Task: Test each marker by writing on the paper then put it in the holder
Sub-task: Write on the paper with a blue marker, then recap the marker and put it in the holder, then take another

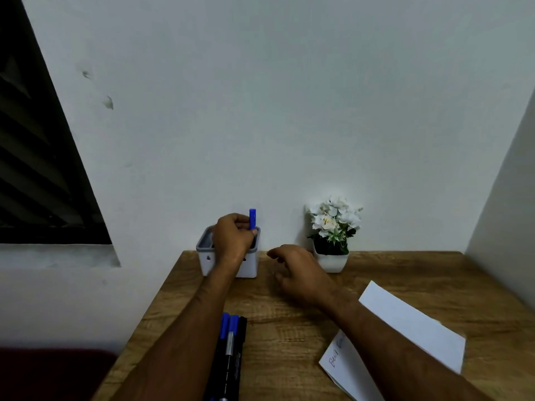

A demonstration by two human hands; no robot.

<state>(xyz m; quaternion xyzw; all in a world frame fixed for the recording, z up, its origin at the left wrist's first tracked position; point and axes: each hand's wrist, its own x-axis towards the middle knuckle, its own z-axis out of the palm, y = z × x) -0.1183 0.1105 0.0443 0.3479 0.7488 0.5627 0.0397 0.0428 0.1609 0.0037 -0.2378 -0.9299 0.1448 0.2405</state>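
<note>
My left hand grips a blue-capped marker upright, cap up, over the white holder with a grey rim at the back of the desk; the marker's lower end is hidden behind my fingers. Hovering just right of the holder, my right hand has loosely curled fingers and holds nothing. A white sheet of paper with handwriting lies at the right, partly under my right forearm. Three markers, two blue-capped and one black, lie side by side near the front left.
A small white pot of white flowers stands against the wall right of the holder. The wooden desk meets the wall at the back and a side wall at the right. A dark louvred window is at the left.
</note>
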